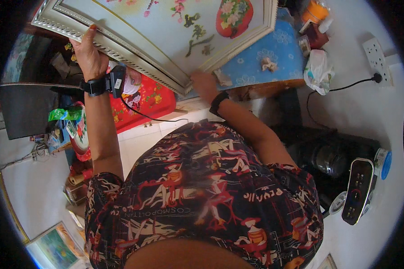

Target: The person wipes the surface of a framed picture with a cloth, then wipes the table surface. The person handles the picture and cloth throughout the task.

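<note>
A large picture frame [138, 67], ornate and cream-silver, tilts across the top of the view. Inside it is a flower picture [202, 32] with pink blossoms and a red vase shape; its upper part runs out of view. My left hand [89, 55] grips the frame's left edge, thumb on the front moulding and fingers behind. At the lower corner, my right hand [204, 85] touches the frame, its fingers blurred and bunched. A crumpled pale tissue or cloth [224, 78] is right beside that hand; whether it is held is unclear.
A blue flowered tablecloth [289, 57] bears another crumpled tissue [268, 64]. Left of centre is a red flowered tray [155, 101]. A white plastic bag [318, 72] and a power strip [377, 60] with a black cord are at right. A cable trails from my left wrist device [116, 82].
</note>
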The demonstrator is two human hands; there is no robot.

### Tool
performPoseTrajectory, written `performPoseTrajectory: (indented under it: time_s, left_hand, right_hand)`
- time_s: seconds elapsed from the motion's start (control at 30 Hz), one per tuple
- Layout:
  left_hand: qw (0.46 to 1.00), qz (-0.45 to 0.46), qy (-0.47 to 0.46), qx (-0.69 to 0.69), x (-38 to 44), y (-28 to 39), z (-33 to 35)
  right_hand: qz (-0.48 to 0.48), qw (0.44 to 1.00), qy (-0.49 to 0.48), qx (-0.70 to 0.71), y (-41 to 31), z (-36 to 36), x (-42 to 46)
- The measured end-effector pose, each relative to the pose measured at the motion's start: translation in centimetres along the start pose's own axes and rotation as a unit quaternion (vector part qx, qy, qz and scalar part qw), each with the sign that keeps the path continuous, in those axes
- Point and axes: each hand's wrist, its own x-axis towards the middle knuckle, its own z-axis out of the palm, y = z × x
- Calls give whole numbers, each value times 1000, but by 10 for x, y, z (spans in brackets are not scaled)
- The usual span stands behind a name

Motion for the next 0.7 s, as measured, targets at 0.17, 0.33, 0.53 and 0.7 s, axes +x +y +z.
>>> performPoseTrajectory:
  time_s: [0.17,0.33,0.53,0.7]
  left_hand:
    - [1000,-1,1,15,-6,6,5]
    - [1000,-16,4,-3,-5,2,5]
    - [999,-31,19,-31,-6,7,11]
    - [999,-11,19,-31,0,-2,1]
  right_hand:
    - [-19,1000,16,2,-27,-15,-6]
    - [-3,995,-43,90,-23,-14,-6]
    - [-2,979,-46,199,-9,-50,-25]
    - [210,937,-4,279,7,-135,-30]
